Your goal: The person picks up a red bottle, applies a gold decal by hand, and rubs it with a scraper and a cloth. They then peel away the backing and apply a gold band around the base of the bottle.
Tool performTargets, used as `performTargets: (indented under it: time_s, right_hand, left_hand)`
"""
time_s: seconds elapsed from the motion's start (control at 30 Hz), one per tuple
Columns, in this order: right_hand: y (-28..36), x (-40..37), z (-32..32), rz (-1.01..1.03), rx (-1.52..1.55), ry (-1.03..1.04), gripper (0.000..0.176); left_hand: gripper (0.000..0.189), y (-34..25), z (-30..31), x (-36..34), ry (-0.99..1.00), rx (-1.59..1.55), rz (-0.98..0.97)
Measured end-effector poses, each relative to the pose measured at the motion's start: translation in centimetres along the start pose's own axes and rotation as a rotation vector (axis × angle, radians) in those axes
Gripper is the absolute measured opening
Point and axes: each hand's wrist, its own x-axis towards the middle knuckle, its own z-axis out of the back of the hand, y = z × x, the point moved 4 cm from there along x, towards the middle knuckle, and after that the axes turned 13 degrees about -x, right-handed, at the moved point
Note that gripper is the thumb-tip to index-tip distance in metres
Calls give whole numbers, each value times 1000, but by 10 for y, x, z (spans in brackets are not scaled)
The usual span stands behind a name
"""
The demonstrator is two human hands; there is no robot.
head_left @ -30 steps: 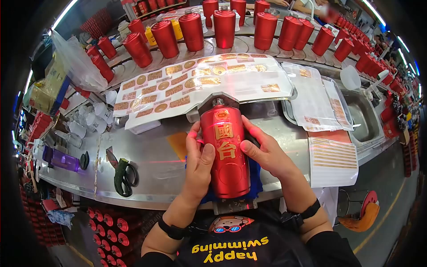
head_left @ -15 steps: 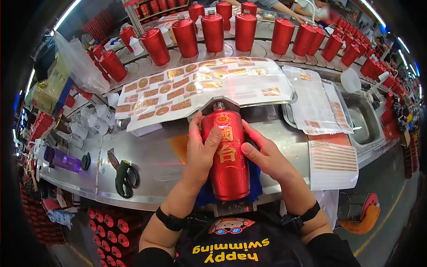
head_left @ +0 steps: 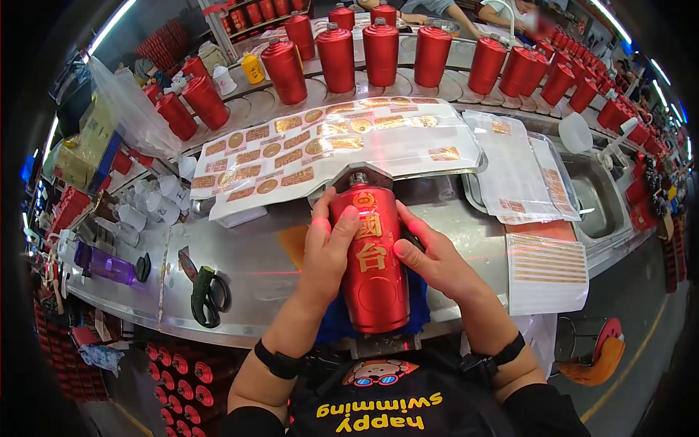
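A red bottle (head_left: pixel 376 295) with gold characters lies on its back in front of me, its neck pointing away into a grey metal holder (head_left: pixel 342 177). My left hand (head_left: pixel 325 247) is wrapped along its left side, thumb on the front beside the characters. On the opposite side my right hand (head_left: pixel 435 255) grips it, with its thumb near the lower character. Both hands are closed on the bottle, and their fingers are partly hidden behind it. A blue cloth (head_left: pixel 417 306) shows under the bottle.
Beyond the holder lies a sheet of gold decals (head_left: pixel 378 151). More sheets (head_left: pixel 546 271) and a metal sink (head_left: pixel 601 197) are at right. Scissors (head_left: pixel 207 295) and a purple bottle (head_left: pixel 105 264) lie at left. Red bottles (head_left: pixel 381 54) stand on a curved conveyor behind; co-workers' arms (head_left: pixel 462 14) reach in.
The red bottles on the conveyor have shifted to the right, and a small yellow container has come into view among them. My hands and the held bottle have barely moved.
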Motion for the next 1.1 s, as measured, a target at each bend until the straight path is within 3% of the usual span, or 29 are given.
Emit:
performTargets:
  time_s: [0.27, 0.37, 0.57, 0.97, 1.1]
  right_hand:
    - [4, 0, 0, -28, 68, 21, 79]
    - [4, 0, 0, -29, 71, 22, 79]
    - [6, 0, 1, -25, 77, 18, 78]
    - [4, -1, 0, -20, 70, 14, 79]
    - [2, -1, 0, -15, 61, 13, 80]
  left_hand:
    - [71, -2, 1, 3, 23, 124, -35]
    - [62, -7, 0, 10, -4, 50, -55]
    - [43, -9, -2, 22, -17, 322, -137]
    - [42, -8, -2, 21, -2, 146, -77]
    - [41, -9, -3, 21, 2, 225, -107]
